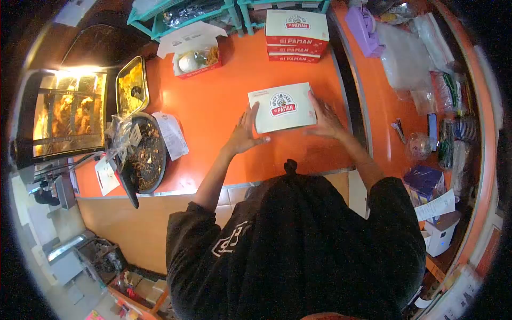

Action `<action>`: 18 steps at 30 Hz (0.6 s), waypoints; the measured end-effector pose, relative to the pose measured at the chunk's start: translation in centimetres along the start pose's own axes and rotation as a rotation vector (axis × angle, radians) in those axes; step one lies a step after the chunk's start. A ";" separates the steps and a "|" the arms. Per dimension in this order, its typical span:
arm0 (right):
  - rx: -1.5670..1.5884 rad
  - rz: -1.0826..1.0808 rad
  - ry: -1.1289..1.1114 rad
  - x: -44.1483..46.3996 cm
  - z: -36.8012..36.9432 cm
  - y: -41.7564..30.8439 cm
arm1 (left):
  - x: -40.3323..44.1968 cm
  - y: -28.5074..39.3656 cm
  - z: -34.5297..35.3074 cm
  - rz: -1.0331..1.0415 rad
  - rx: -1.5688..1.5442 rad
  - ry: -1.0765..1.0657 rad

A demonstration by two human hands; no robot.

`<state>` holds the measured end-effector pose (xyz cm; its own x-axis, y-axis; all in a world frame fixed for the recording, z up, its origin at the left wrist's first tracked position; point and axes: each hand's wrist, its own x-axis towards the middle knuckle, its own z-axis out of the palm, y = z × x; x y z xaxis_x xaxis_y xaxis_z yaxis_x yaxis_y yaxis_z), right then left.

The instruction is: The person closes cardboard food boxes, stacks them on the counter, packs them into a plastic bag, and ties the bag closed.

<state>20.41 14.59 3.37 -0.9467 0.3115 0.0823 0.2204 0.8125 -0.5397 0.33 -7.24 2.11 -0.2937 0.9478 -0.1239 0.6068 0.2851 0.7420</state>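
Note:
A closed white takeaway box [293, 117] with a "Spicy Chicken Si Paman" logo is on the orange counter in front of me. My left hand [246, 133] grips its left side, with the thumb stretched along the near edge. On the opposite side, my right hand [326, 121] holds the box with its fingers at the far right corner. Further back, an open takeaway box [196, 61] shows a wrapped white portion and some brown food. To its right stands a stack of closed red and white boxes [296, 38].
A black pan [151, 154] with brown bits sits at the left, beside a printed paper [172, 136] and a metal tray [132, 85]. A lit display case [69, 114] glows behind them. Teal baskets [213, 24] line the back; plastic bags [408, 58] lie on the right counter.

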 end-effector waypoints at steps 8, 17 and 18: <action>0.330 0.213 0.174 4.4 2.1 1.4 | 3.3 4.2 -0.6 -0.118 0.440 0.045; -0.315 -0.017 -0.385 4.2 -4.7 -1.8 | 4.4 5.4 -3.3 0.153 0.582 -0.105; -0.317 -0.013 -0.382 4.3 -4.7 -1.8 | 4.5 5.5 -3.3 0.158 0.582 -0.105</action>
<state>17.04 16.78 8.69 -0.9553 0.1453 -0.2573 0.2121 0.9436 -0.2543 -0.08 -1.89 7.81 -0.1108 0.9855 -0.1282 0.9497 0.1430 0.2786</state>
